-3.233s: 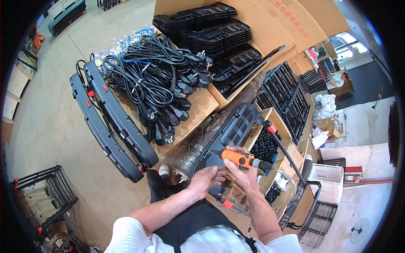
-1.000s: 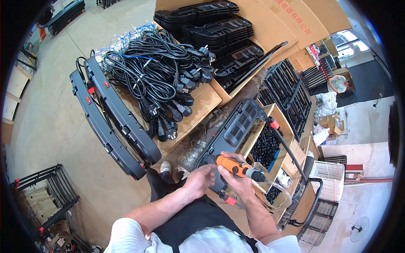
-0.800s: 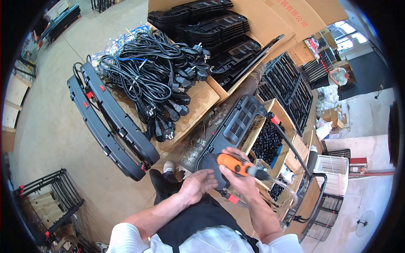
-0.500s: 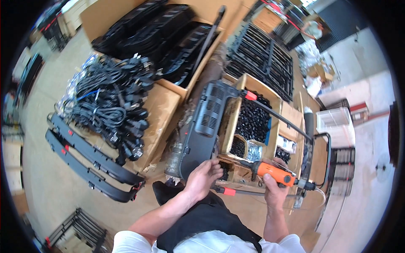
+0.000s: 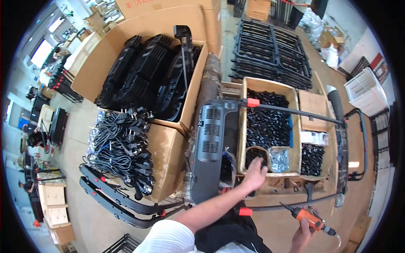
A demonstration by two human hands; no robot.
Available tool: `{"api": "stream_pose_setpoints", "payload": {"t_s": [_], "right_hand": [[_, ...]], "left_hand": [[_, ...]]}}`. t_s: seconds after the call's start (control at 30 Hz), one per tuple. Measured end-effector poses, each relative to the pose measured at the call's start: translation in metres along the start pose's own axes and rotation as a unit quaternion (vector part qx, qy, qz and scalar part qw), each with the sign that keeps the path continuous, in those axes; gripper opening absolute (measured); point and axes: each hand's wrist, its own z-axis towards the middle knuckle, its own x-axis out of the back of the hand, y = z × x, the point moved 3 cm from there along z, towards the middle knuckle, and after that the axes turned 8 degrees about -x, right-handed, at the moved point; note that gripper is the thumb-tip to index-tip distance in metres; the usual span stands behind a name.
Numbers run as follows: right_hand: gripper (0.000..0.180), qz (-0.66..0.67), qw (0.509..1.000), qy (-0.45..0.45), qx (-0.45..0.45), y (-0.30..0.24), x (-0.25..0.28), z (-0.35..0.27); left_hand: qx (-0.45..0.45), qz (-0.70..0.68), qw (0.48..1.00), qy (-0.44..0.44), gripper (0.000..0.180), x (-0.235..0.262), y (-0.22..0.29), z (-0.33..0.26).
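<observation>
My left hand (image 5: pixel 254 175) reaches over a small round tub (image 5: pixel 256 149) of small dark screws, its fingers bent down at the near rim. What lies between the fingertips, if anything, is hidden. Down at the right, my right hand (image 5: pixel 302 237) grips an orange air screwdriver (image 5: pixel 309 219), whose bit points up and left and whose hose trails from the back end. Left of the tub lies a long black plastic panel (image 5: pixel 209 145) with vents. Black frame bars (image 5: pixel 291 111) with red end pieces (image 5: pixel 252 102) run rightward from it.
A wooden bin (image 5: pixel 242 126) holds many black parts (image 5: pixel 268 120) and a bag of silver fasteners (image 5: pixel 279 160). Bundled black cables (image 5: pixel 116 143) lie on a cardboard box (image 5: pixel 166 152) at left. Behind stands an open carton (image 5: pixel 95 69) of black panels. Black racks (image 5: pixel 270 50) lie at the back.
My left hand has moved from the panel's near end right and forward to the screw tub. My right hand has carried the air screwdriver lower and rightward. The view has shifted too.
</observation>
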Motion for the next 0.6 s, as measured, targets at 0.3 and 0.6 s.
{"api": "stream_pose_setpoints", "payload": {"t_s": [0.3,0.6], "right_hand": [[0.025,-0.146,0.987,-0.044,-0.056,0.001,-0.029,0.014],[0.012,-0.062,0.994,-0.006,-0.092,0.022,0.032,-0.043]], "left_hand": [[-0.088,0.030,0.995,-0.038,0.046,0.069,0.061,-0.065],[-0.203,0.374,0.902,0.070,0.072,0.206,0.080,-0.025]]}}
